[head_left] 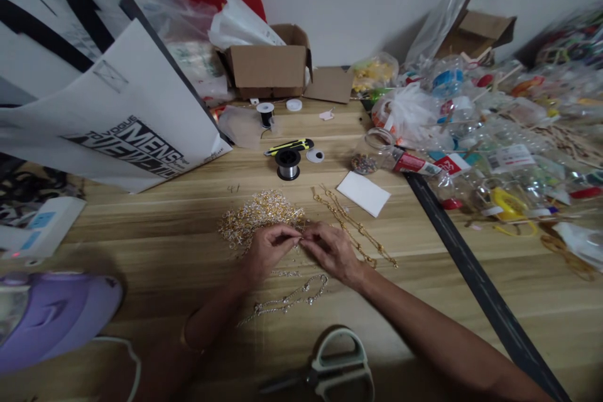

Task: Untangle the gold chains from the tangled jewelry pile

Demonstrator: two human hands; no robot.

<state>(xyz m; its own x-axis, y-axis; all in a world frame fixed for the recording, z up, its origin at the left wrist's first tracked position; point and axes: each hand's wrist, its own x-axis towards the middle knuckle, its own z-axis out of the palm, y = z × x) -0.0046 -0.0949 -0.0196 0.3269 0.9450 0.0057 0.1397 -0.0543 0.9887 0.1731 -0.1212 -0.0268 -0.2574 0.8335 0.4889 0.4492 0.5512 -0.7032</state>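
Observation:
My left hand point(271, 249) and my right hand point(333, 252) meet over the table, fingertips pinched close together. Whatever sits between them is too small to make out. Just behind my left hand lies a heap of gold and silver chain pieces and beads point(261, 210). Gold chains point(351, 220) stretch across the wood beyond my right hand. Nearer to me, a silver chain point(292, 297) lies in a loose loop, with a short silver chain piece point(286, 274) above it. Scissors with pale handles point(342, 361) rest at the front edge of the view.
Behind the heap are a wire spool point(287, 164), a yellow-black utility knife point(289, 146) and a white pad point(363, 193). A white bag point(136, 119) and a purple iron point(61, 317) stand left. Plastic bottles point(509, 157) crowd the right. A cardboard box point(268, 69) stands behind.

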